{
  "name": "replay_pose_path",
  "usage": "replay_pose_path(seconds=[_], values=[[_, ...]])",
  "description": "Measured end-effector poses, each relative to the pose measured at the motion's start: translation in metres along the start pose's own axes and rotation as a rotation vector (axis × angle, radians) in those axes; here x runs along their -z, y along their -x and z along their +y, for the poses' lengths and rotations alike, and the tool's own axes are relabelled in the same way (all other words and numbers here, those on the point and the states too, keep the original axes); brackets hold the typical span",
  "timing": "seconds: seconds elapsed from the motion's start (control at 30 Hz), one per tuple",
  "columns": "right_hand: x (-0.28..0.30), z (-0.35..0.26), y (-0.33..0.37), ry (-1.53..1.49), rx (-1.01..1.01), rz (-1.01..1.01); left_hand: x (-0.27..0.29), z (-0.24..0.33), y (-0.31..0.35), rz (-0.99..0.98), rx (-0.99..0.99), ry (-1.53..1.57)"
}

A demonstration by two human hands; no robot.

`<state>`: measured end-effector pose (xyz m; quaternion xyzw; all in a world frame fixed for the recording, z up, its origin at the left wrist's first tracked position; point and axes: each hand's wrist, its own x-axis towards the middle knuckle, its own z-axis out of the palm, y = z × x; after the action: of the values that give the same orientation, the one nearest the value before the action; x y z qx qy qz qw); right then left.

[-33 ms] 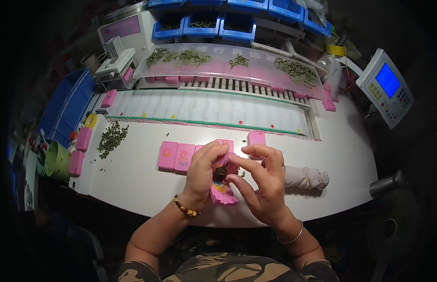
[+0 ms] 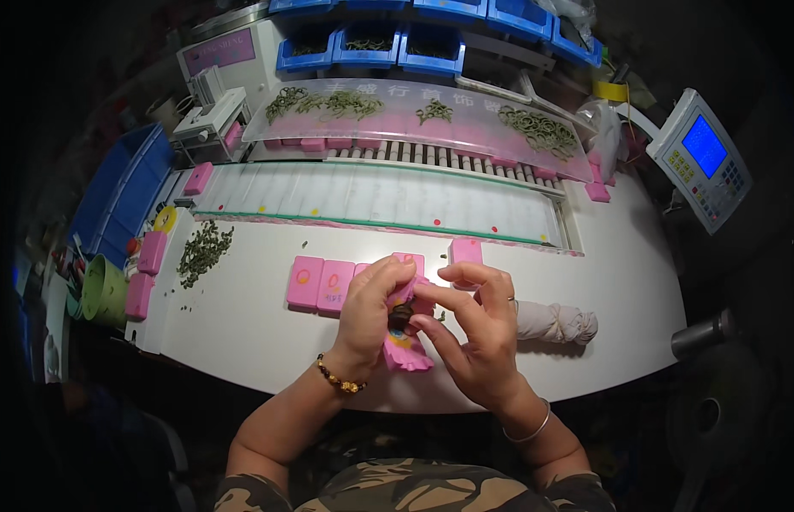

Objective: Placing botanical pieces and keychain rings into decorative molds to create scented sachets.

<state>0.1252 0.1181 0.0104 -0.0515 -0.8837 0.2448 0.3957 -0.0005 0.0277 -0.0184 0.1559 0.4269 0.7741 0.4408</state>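
Note:
My left hand [image 2: 367,314] is closed around a pink rubber mould [image 2: 407,352], which is bent open with its frilled lower flap hanging down. A dark piece [image 2: 400,316] sits in the mould's opening; its shape is partly covered by fingers. My right hand [image 2: 482,328] has its thumb and index finger at the mould's right edge, close by the dark piece, and the other fingers are curled loosely. Behind my hands, a row of pink mould blocks [image 2: 305,282] lies on the white table [image 2: 243,316], partly hidden by my left hand.
Another pink block [image 2: 466,251] and a rolled cloth bundle [image 2: 557,323] lie near my right hand. Small green pieces [image 2: 206,253] are heaped at left. A glass-topped strip [image 2: 371,197] and a clear tray [image 2: 465,128] of green rings stand behind. A control panel [image 2: 702,160] rises at right.

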Motion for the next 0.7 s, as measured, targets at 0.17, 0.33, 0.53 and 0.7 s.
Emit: replay_pose_path(seconds=[0.17, 0.33, 0.53, 0.7], values=[[-0.004, -0.002, -0.001, -0.123, -0.079, 0.025, -0.003, -0.003, 0.003, -0.052, -0.135, -0.122], [-0.017, -0.005, 0.006, -0.327, -0.162, -0.033, 0.002, -0.010, -0.002, 0.104, -0.282, -0.294], [-0.013, -0.008, 0.006, -0.488, -0.237, -0.086, 0.006, -0.011, -0.004, 0.206, -0.250, -0.251], [0.002, -0.012, -0.002, -0.281, 0.150, 0.061, -0.001, 0.009, -0.006, 0.106, 0.084, 0.187]])
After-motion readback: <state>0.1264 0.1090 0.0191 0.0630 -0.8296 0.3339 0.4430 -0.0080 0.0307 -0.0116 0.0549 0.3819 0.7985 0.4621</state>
